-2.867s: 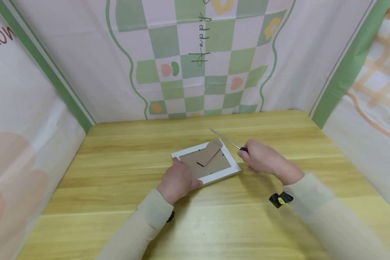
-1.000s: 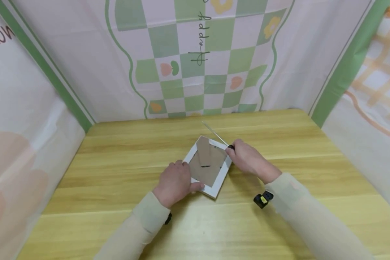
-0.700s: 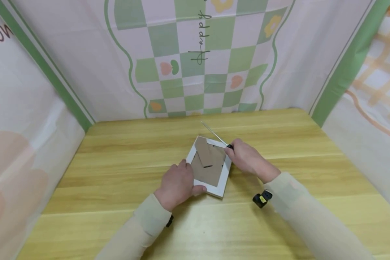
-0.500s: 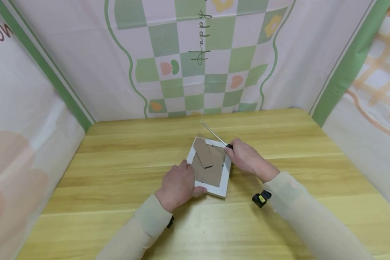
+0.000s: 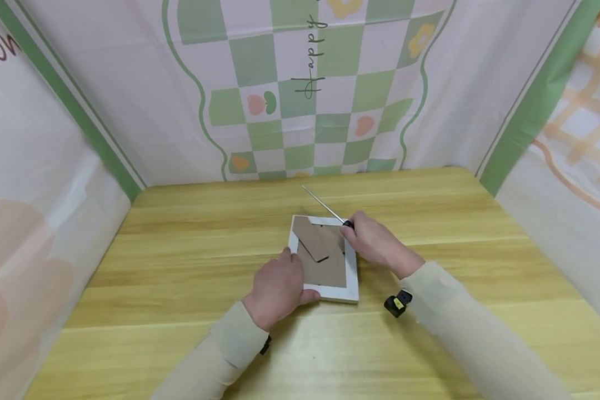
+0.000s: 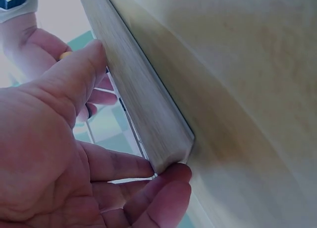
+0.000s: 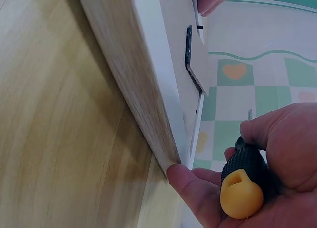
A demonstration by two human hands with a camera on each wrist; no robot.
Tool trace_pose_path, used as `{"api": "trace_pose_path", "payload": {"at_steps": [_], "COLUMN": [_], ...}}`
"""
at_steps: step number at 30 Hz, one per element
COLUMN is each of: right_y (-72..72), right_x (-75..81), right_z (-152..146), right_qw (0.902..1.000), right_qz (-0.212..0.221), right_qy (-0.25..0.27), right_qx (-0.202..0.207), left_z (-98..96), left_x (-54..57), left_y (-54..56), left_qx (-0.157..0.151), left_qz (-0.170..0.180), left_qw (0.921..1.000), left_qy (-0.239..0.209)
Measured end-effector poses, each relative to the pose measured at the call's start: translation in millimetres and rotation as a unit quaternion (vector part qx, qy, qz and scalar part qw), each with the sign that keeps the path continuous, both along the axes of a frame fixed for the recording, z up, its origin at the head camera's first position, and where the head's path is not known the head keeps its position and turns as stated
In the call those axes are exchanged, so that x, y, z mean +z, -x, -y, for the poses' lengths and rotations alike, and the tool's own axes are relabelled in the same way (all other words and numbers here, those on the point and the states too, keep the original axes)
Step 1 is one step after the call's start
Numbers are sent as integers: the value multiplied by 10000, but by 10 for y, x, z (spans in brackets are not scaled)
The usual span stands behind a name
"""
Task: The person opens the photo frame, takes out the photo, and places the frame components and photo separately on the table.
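Note:
A white photo frame (image 5: 351, 272) lies face down on the table, its brown backing board (image 5: 325, 275) upward. A cardboard stand leg (image 5: 310, 239) lies slantwise across the backing. My left hand (image 5: 277, 289) grips the near left corner, thumb along the near edge and fingers at the left side. In my right hand (image 5: 377, 241) is a screwdriver with a black and yellow handle (image 7: 241, 191); its thin metal shaft (image 5: 322, 204) points away to the far left, beyond the frame. One right fingertip (image 7: 179, 174) touches the frame's far right corner.
The wood-grain table (image 5: 180, 278) stretches around the frame on all sides. Behind it hangs a green and white checked cloth (image 5: 300, 128), with more patterned cloth at the left and right. Black devices (image 5: 397, 303) sit on both wrists.
The frame has turned counterclockwise, from lying wide to nearly upright lengthwise. My right hand has come left with the screwdriver, from beside the frame to its corner. The left hand keeps its grip.

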State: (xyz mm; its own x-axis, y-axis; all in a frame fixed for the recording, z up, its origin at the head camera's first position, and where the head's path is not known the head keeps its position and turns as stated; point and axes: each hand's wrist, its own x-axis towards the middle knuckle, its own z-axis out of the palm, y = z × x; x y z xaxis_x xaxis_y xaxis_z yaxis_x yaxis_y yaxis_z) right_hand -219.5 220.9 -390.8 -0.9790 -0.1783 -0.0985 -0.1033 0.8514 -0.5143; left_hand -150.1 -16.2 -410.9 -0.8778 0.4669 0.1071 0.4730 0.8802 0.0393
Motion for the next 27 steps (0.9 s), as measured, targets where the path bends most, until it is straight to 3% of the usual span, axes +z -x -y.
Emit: {"api": "trace_pose_path", "payload": {"at_steps": [8,17,20,27], "right_y": [38,64,59,-44], "right_x": [-9,-25,-23,50], "right_z": [33,28,19,-54], "right_qw": [10000,10000,9999,9992], "right_qz": [-75,-53,-67,-372], "right_qy": [49,15,29,-140], "right_qx": [-2,57,99,63], "left_z": [-35,-43,-43,-44], "left_x": [-39,-75,-72,-39], "left_y": [-48,-78,-77,-15], "left_qx": [-89,-186,-174,102], "left_qz": [-712,-1555,-1503,-851], "left_qw": [9974,9874,9883,9963], "left_qy": [85,209,186,106]}}
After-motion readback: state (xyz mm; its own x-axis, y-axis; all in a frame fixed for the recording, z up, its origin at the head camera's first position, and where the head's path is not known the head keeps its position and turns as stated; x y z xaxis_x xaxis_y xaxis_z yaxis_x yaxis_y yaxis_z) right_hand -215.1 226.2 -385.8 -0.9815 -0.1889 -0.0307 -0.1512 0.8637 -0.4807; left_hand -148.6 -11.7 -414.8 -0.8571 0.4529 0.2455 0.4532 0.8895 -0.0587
